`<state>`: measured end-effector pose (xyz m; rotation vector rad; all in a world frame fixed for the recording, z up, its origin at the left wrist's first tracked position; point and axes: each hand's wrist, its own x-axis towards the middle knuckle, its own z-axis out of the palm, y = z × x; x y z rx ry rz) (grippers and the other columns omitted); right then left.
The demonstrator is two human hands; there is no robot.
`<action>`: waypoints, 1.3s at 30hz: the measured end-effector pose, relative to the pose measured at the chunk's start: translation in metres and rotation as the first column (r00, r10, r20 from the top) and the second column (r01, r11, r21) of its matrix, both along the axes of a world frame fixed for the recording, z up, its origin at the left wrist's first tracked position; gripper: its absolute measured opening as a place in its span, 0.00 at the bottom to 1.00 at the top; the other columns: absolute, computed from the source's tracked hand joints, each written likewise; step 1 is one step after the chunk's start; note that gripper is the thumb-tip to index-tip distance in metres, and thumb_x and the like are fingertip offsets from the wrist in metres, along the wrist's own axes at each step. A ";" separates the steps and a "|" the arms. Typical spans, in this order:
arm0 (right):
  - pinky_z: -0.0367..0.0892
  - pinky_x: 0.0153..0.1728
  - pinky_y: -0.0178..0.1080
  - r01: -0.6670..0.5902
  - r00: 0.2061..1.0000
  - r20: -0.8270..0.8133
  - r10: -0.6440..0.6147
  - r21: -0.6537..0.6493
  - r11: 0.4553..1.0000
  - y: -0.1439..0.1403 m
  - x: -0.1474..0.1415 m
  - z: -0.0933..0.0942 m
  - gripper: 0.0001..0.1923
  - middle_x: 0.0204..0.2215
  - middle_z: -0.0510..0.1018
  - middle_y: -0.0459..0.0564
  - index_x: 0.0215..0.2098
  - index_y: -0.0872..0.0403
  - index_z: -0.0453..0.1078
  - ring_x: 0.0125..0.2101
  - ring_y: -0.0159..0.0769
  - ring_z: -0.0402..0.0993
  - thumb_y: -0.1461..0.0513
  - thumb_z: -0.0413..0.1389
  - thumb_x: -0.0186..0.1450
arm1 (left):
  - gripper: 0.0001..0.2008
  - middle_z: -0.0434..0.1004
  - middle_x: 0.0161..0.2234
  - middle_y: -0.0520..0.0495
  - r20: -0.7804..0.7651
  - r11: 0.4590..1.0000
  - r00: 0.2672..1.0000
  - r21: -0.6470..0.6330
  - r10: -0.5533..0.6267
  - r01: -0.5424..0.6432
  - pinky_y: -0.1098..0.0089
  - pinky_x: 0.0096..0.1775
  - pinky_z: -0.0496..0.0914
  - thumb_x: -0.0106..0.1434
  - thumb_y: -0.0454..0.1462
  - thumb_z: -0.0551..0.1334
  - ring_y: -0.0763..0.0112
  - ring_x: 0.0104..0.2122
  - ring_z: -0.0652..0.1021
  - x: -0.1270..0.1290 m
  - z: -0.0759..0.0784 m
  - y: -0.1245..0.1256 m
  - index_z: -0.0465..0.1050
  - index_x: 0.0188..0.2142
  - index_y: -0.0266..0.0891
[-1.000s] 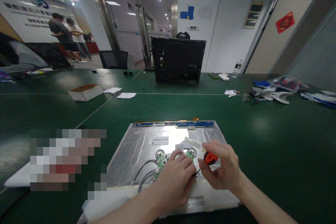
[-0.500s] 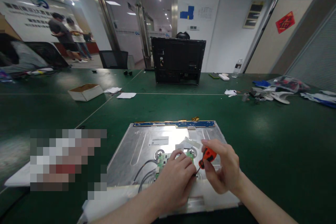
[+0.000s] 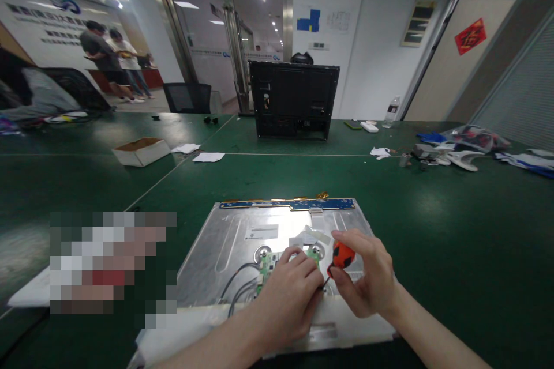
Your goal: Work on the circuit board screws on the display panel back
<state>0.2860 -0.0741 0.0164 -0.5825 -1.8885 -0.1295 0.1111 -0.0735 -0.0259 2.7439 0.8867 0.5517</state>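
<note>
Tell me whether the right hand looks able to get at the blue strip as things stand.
Probably yes: nothing appears to stand between the right hand and the blue strip, and the left hand lies aside, over the green board. The screwdriver the right hand holds would likely hinder a grip.

- Door (image 3: pixel 454 78): red diamond sign (image 3: pixel 470 37), character reads "福".
- Left wall (image 3: pixel 60 56): Chinese lettering (image 3: pixel 30 12) with blue wave-like logo (image 3: pixel 70 6); too blurred to read in full.
- Metal panel (image 3: pixel 231 228): white label (image 3: pixel 262 232), print too small to read.
- Bottle (image 3: pixel 390 112): label illegible.
</note>
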 end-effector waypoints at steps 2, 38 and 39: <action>0.69 0.22 0.38 -0.022 1.000 0.000 0.022 -0.024 0.999 -0.001 0.001 0.000 0.24 0.27 0.75 0.49 0.56 0.58 0.60 0.24 0.38 0.73 0.67 0.48 0.60 | 0.04 0.75 0.37 0.47 -0.010 1.000 1.000 -0.001 -0.006 0.006 0.55 0.53 0.59 0.63 0.32 0.58 0.61 0.40 0.74 0.000 0.000 0.001 0.70 0.35 0.40; 0.63 0.17 0.34 0.057 0.998 0.003 -0.057 0.034 0.998 0.002 -0.001 -0.002 0.19 0.20 0.71 0.41 0.52 0.55 0.61 0.18 0.32 0.67 0.67 0.52 0.63 | 0.05 0.76 0.38 0.47 0.017 0.999 0.999 -0.027 -0.027 0.028 0.55 0.53 0.59 0.61 0.33 0.58 0.61 0.40 0.74 -0.001 0.002 0.000 0.70 0.38 0.41; 0.63 0.17 0.34 0.058 0.998 0.004 -0.058 0.032 0.998 0.002 -0.001 -0.002 0.18 0.20 0.71 0.41 0.52 0.55 0.61 0.18 0.32 0.67 0.67 0.52 0.63 | 0.06 0.76 0.38 0.47 0.018 0.999 0.999 -0.020 -0.027 0.028 0.55 0.53 0.59 0.61 0.33 0.58 0.61 0.40 0.74 -0.001 0.001 0.000 0.70 0.38 0.41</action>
